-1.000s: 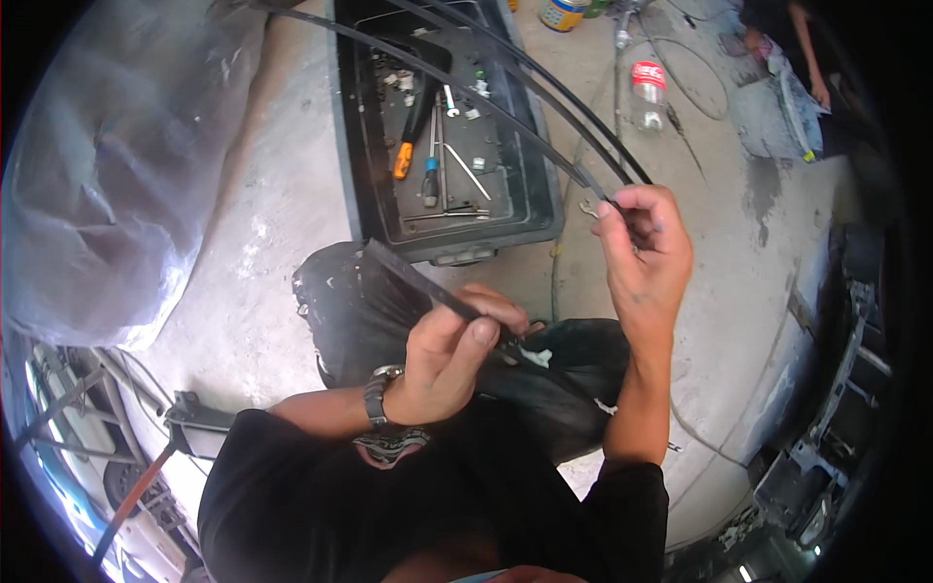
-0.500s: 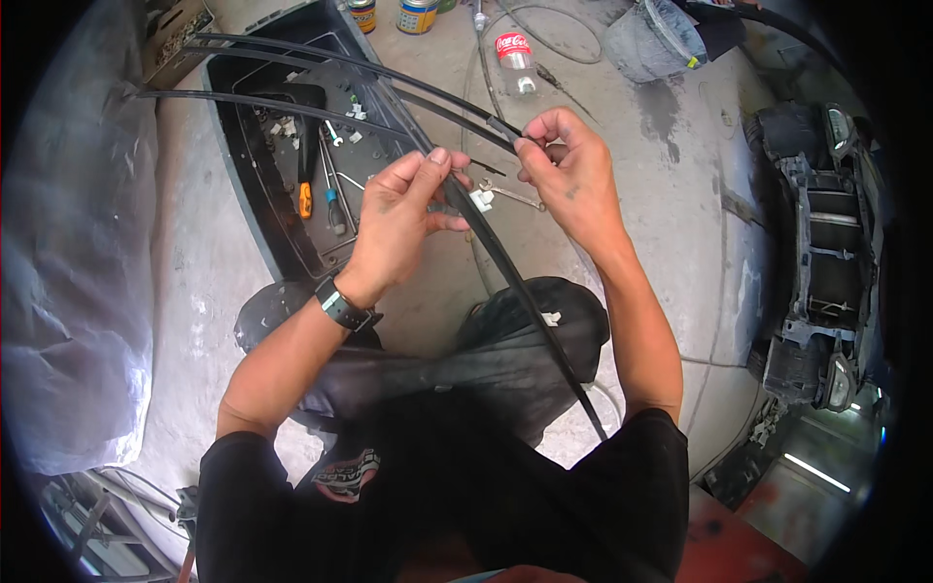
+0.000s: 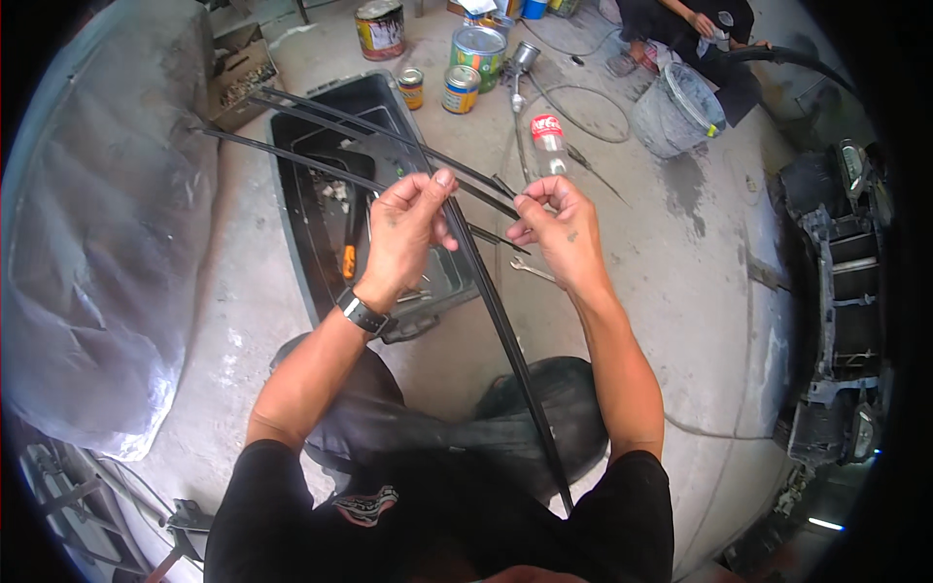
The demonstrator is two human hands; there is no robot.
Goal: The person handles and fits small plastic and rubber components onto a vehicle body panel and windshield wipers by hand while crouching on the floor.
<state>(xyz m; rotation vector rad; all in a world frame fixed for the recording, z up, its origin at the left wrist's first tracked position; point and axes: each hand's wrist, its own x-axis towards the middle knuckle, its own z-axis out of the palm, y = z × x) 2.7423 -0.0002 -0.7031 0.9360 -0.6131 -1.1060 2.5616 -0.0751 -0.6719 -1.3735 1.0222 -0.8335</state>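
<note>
My left hand [image 3: 403,228] is closed around a long black trim strip [image 3: 505,335], thumb on its upper part. The strip slants down over my right leg towards my lap. To the right, fingers of my right hand [image 3: 554,219] pinch a short dark piece [image 3: 503,186]; its lower part is hidden by the fingers. Other long black strips [image 3: 321,115] lie across the black tray [image 3: 292,228], their right ends close to my right hand. In the tray are a tool with an orange handle [image 3: 349,260] and small white pieces. A wrench [image 3: 530,269] lies below my right hand.
A plastic bottle [image 3: 548,151], a spray gun [image 3: 522,63] with a hose, and several paint cans [image 3: 478,53] stand or lie ahead. A dirty bucket [image 3: 675,112] is near another person [image 3: 685,29]. Plastic sheeting [image 3: 107,223] hangs left; a car front panel [image 3: 850,291] stands right.
The view has tilted up, showing more cans and the other person. My hands stay close together, the left on the long strip, the right pinching the short piece.
</note>
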